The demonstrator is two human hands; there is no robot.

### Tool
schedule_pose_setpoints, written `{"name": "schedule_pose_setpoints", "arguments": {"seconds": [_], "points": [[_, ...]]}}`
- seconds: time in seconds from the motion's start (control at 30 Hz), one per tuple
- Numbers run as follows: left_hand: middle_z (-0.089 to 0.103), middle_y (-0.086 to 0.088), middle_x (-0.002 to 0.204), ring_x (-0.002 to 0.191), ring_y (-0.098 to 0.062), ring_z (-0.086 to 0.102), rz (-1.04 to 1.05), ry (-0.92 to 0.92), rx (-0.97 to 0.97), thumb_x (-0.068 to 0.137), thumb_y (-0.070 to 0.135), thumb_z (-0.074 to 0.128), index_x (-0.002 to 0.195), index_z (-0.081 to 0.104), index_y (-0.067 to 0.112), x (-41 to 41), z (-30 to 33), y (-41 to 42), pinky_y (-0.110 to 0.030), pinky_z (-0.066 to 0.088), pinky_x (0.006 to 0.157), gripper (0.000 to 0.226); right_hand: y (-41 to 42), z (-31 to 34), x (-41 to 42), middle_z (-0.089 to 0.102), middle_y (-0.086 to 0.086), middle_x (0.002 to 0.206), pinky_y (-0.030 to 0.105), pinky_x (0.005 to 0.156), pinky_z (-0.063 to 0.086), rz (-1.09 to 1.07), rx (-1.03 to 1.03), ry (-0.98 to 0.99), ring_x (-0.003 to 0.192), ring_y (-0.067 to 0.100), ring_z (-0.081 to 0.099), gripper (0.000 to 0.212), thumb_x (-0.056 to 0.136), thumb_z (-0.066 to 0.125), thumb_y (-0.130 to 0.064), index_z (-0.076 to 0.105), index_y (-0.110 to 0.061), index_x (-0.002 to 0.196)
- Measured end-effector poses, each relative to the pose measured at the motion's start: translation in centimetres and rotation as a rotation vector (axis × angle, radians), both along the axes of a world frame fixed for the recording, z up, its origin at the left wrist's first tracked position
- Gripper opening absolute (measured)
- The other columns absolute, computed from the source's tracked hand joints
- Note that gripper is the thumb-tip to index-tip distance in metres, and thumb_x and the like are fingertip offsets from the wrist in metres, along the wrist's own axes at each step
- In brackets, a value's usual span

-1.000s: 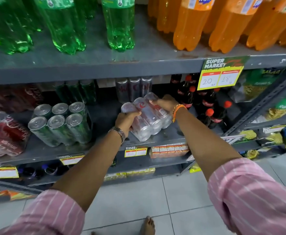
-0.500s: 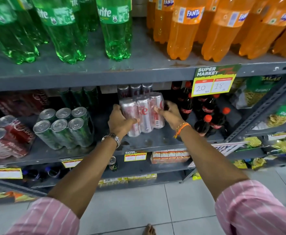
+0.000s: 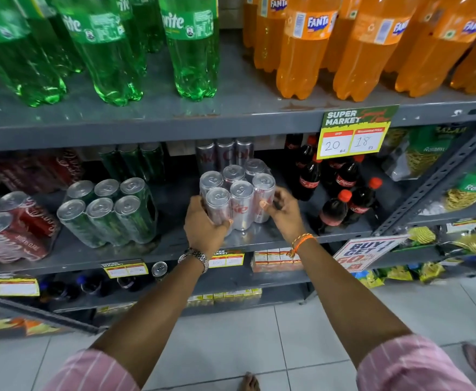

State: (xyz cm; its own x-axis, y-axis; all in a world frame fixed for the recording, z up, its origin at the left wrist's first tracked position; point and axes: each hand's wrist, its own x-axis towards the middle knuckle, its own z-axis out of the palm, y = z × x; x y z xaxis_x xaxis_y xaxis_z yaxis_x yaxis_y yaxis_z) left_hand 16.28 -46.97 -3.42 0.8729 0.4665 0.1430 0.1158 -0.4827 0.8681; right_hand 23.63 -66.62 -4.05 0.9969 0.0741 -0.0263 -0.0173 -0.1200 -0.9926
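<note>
A shrink-wrapped pack of silver cans (image 3: pixel 241 193) stands upright on the grey middle shelf (image 3: pixel 174 249), in front of more silver cans at the back. My left hand (image 3: pixel 205 230) grips the pack's front left corner, thumb across the front can. My right hand (image 3: pixel 282 215) holds the pack's right side, thumb on the front and fingers curled round the wrap.
A green can pack (image 3: pixel 110 210) stands left of it, red can packs (image 3: pixel 11 227) further left, small cola bottles (image 3: pixel 341 198) on the right. Large green bottles (image 3: pixel 191 52) and orange bottles (image 3: pixel 301 52) fill the shelf above. A price tag (image 3: pixel 355 134) hangs there. Tiled floor below.
The pack was tilted on its side in both hands; it has been turned upright and now stands on the shelf. Both hands stay on it.
</note>
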Motion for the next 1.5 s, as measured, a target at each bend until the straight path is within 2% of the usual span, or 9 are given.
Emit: {"name": "schedule_pose_setpoints", "arguments": {"seconds": [0.17,0.3,0.5,0.6,0.73,0.93,1.17,1.27,1.5], "points": [[0.034,-0.001,0.135,0.129,-0.013,0.034,-0.041,0.000,-0.038,0.056,0.057,0.082,0.142,0.035,0.009,0.7,2.2,1.1,-0.029,0.029,0.114,0.109,2.4,0.4,-3.4,0.051,0.010,0.151,0.038,0.118,0.040,-0.316,0.171,0.061,0.137,0.017,0.049,0.065,0.087,0.074,-0.008,0.045,-0.004,0.146],[0.033,-0.004,0.159,0.146,-0.017,0.034,-0.182,0.071,-0.212,0.082,0.063,0.055,0.154,0.032,0.014,3.0,4.9,2.8,-0.039,0.027,0.124,0.090,6.0,0.9,-6.8,0.040,0.007,0.159,0.034,0.123,0.030,-0.453,0.139,0.011,0.148,0.020,0.038,0.062,0.097,0.062,-0.021,0.037,-0.008,0.152],[0.072,0.010,0.102,0.086,0.006,0.071,-0.333,0.154,-0.434,0.104,0.054,0.031,0.101,0.066,0.028,4.6,5.5,3.5,-0.019,0.050,0.084,0.044,7.5,2.4,-6.1,0.036,0.007,0.163,0.040,0.127,0.027,-0.422,0.108,0.021,0.152,0.021,0.032,0.058,0.103,0.050,-0.025,0.033,-0.008,0.156],[0.072,0.009,0.102,0.083,0.013,0.069,-0.323,0.120,-0.485,0.106,0.050,0.026,0.102,0.067,0.023,3.1,5.1,3.1,-0.006,0.050,0.073,0.049,6.5,2.6,-4.6,0.046,0.009,0.158,0.042,0.124,0.033,-0.372,0.073,0.039,0.147,0.023,0.042,0.054,0.103,0.050,-0.030,0.042,-0.007,0.151],[0.073,0.001,0.124,0.116,-0.003,0.066,-0.329,0.030,-0.555,0.106,0.048,0.026,0.121,0.065,0.011,-0.5,4.3,1.1,-0.018,0.052,0.097,0.055,5.2,3.8,-1.2,0.068,0.011,0.133,0.041,0.109,0.049,-0.216,0.085,0.072,0.117,0.020,0.064,0.036,0.101,0.049,-0.017,0.063,-0.011,0.133],[0.076,0.022,0.106,0.092,0.021,0.065,-0.325,0.039,-0.586,0.107,0.048,0.020,0.113,0.064,0.027,-1.9,3.7,0.0,0.004,0.045,0.070,0.049,3.8,5.0,2.7,0.069,0.019,0.130,0.046,0.114,0.045,-0.053,0.019,0.176,0.119,0.028,0.064,0.032,0.099,0.049,-0.007,0.066,0.000,0.126],[0.049,0.003,0.151,0.123,0.006,0.055,-0.334,0.134,-0.456,0.101,0.061,0.028,0.136,0.056,0.024,6.5,6.6,2.0,-0.013,0.038,0.104,0.058,5.4,4.1,-4.2,0.064,-0.007,0.093,0.025,0.087,0.044,-0.320,0.232,0.067,0.093,0.013,0.059,0.002,0.095,0.063,-0.022,0.062,-0.021,0.095],[0.027,-0.002,0.168,0.152,-0.020,0.034,-0.353,0.228,-0.380,0.092,0.074,0.026,0.161,0.021,0.023,9.4,7.5,1.3,-0.043,0.025,0.126,0.086,6.9,3.4,-6.7,0.059,0.005,0.119,0.029,0.099,0.047,-0.293,0.103,0.062,0.113,0.019,0.056,0.032,0.094,0.065,-0.034,0.058,-0.014,0.117],[0.018,-0.009,0.171,0.155,-0.028,0.029,-0.303,0.239,-0.354,0.095,0.072,0.020,0.163,0.014,0.024,11.7,5.7,1.7,-0.050,0.025,0.126,0.083,6.5,3.1,-6.8,0.048,0.002,0.114,0.014,0.089,0.034,-0.286,-0.127,-0.103,0.103,0.013,0.049,0.043,0.092,0.065,-0.042,0.053,-0.009,0.117]]}}
